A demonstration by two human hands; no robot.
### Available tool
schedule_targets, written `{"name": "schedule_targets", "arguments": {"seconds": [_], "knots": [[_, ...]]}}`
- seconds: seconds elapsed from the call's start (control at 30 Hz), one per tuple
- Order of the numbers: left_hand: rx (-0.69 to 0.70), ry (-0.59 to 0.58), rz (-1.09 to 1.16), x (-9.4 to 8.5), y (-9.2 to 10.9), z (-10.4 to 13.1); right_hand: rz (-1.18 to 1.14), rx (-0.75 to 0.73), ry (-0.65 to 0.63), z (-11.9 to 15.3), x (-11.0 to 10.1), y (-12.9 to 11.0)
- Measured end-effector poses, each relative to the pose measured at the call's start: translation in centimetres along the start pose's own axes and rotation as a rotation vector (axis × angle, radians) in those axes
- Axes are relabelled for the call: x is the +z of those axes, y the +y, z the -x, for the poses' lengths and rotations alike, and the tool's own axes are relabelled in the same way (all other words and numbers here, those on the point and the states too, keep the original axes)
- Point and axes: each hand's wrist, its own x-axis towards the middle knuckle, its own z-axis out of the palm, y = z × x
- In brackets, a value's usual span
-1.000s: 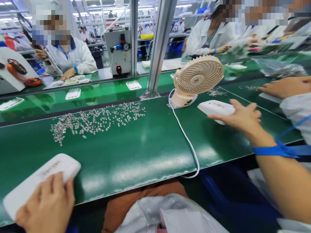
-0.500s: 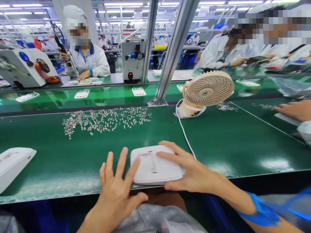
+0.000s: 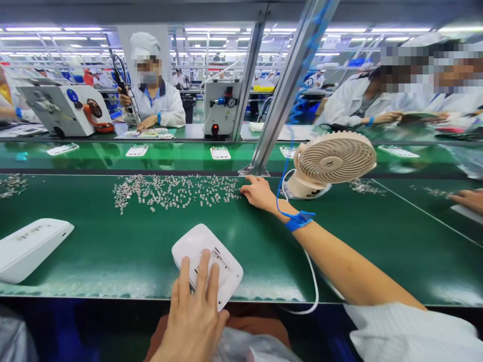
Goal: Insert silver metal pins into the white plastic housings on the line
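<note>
A white plastic housing (image 3: 230, 281) with rounded corners lies turned at an angle on the green work surface, one corner at the near edge. My left hand (image 3: 196, 296) holds it, fingers stretched over its top face around a recessed area, thumb along the near side. My right hand (image 3: 260, 193), with a blue wrist strap (image 3: 300, 220), reaches to the right end of a spread of small metal pieces (image 3: 166, 191). Its fingers are bent with the tips at the pieces; anything between them is too small to make out.
A beige fan (image 3: 332, 161) with a white cable (image 3: 315, 281) stands beside my right forearm. Another white housing (image 3: 33, 246) lies at the left. A metal post (image 3: 279, 90) rises behind the surface. Across the line, a co-worker (image 3: 162, 100) sits; another person's hand (image 3: 468, 201) is far right.
My right hand has let go of the housing and moved forward to the metal pieces. The housing has turned and shifted left, with my left hand now on it. The view has shifted.
</note>
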Motion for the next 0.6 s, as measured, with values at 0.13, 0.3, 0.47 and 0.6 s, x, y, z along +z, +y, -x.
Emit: {"name": "schedule_targets", "arguments": {"seconds": [0.13, 0.3, 0.47, 0.6], "knots": [[-0.133, 0.096, -0.16, 0.7, 2.2, -1.9, 0.002, -0.004, -0.032, 0.7, 0.3, 0.2], [-0.11, 0.223, -0.191, 0.8, 5.1, -3.5, -0.006, 0.084, 0.023, 1.3, 0.4, 1.5], [-0.05, 0.208, -0.292, 0.9, 6.4, -3.9, -0.045, 0.09, 0.023, 0.9, 0.7, 2.1], [-0.07, 0.176, -0.356, 0.8, 6.6, -4.5, -0.082, 0.058, 0.039, 0.8, 1.1, 2.2]]}}
